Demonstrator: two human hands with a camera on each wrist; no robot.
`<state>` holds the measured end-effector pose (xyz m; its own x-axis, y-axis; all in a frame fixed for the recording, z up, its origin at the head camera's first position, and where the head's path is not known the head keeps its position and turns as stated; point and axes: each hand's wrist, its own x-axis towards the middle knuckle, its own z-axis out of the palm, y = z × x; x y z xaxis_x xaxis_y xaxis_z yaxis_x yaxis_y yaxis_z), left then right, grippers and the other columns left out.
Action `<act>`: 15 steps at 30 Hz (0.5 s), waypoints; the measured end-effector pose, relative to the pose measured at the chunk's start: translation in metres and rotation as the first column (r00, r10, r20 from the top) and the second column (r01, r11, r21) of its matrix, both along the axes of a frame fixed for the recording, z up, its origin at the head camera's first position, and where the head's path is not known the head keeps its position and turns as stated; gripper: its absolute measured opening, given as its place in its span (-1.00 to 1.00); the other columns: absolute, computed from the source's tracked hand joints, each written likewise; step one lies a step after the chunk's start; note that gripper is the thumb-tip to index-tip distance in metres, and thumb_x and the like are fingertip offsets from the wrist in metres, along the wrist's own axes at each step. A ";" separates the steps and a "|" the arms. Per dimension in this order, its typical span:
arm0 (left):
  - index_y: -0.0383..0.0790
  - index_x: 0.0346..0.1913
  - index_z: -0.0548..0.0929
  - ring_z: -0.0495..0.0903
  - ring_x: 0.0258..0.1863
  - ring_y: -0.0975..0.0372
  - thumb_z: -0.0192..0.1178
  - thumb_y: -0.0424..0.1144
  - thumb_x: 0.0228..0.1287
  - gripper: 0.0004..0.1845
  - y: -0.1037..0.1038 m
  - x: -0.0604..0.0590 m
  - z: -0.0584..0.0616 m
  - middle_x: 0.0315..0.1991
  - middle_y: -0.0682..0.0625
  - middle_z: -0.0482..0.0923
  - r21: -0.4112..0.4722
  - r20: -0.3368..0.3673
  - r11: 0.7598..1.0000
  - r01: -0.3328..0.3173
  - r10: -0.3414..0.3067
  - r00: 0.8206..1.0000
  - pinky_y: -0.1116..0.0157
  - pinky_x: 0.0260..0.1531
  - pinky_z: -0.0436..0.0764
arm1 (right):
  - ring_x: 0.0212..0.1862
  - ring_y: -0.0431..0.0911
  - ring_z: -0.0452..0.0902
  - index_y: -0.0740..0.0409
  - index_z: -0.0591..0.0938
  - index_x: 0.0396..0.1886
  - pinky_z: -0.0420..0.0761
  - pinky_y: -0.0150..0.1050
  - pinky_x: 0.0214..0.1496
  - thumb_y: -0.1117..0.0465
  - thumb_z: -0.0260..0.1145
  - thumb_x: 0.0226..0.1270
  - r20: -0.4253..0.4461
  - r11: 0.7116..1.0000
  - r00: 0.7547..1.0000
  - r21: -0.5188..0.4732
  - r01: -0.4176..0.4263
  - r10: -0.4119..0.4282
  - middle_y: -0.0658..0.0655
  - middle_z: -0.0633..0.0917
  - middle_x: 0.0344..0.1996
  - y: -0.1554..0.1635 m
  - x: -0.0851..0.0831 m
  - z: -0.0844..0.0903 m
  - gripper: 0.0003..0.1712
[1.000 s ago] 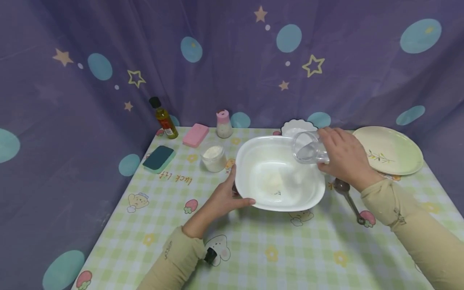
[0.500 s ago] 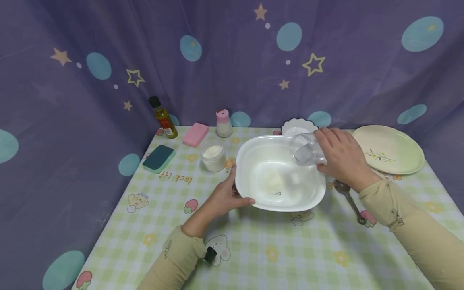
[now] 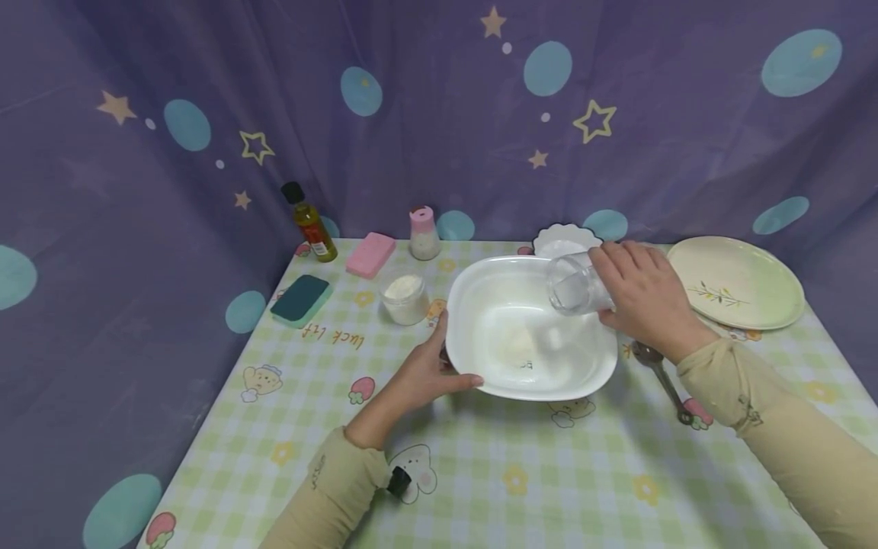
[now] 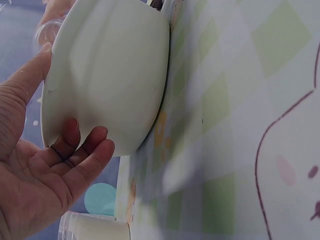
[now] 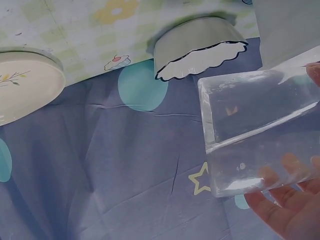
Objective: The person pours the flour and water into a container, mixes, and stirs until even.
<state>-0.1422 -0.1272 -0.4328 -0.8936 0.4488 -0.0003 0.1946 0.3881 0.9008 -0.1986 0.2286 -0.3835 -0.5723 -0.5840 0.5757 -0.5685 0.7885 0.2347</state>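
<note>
1. Here, the table under its green checked cloth was the biggest thing before me, and the orange writing on the cloth near the dark green sponge looked like "luck", with the rest too small to make out.
2. The white bowl sat at the middle of the table; dark marks on its inner floor could have been letters, but I could not read them.
3. The pale plate with a leaf sprig lay at the far right, well apart from the bowl.
4. My right hand held the clear glass with fingers curled round its side, above the bowl's far right rim.
5. The glass lay tipped almost on its side, long axis running left to right, mouth pointing left over the bowl; my hand hid its base in the head view.
6. My left hand gripped the bowl's near left rim, thumb on top of the rim and fingers pressed together under its outer wall, as the left wrist view showed.
7. A small scalloped dish stood just behind the glass, partly hidden by it.
8. The spoon lay right of the bowl, its handle partly under my right sleeve.
9. The oil bottle at the far left corner bore a red label too small to read.
</note>
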 end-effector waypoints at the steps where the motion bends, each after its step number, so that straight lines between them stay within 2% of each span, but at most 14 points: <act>1: 0.00 0.57 -0.33 0.55 0.11 -0.04 0.52 -0.13 0.02 0.31 0.000 0.000 0.000 0.29 -0.25 0.43 0.000 0.003 1.000 0.001 -0.001 1.000 0.10 0.02 0.56 | 0.04 0.33 0.40 0.38 0.39 0.19 0.45 0.19 -0.01 0.10 0.69 -0.50 -0.001 1.000 1.000 0.004 0.003 -0.003 0.41 0.48 0.05 0.000 0.000 0.000 0.13; 15: -0.03 0.57 -0.34 0.58 0.06 -0.05 0.52 -0.17 0.03 0.31 -0.001 0.001 0.000 0.21 -0.27 0.49 0.006 -0.010 1.000 0.012 -0.012 1.000 0.07 0.02 0.58 | 0.04 0.34 0.40 0.37 0.38 0.16 0.45 0.19 0.01 0.11 0.67 -0.48 -0.017 1.000 1.000 0.026 0.010 -0.010 0.41 0.48 0.04 -0.002 -0.001 0.000 0.09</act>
<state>-0.1415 -0.1278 -0.4331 -0.8883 0.4591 0.0109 0.2077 0.3804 0.9012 -0.1994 0.2267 -0.3833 -0.5684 -0.5936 0.5697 -0.5566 0.7874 0.2651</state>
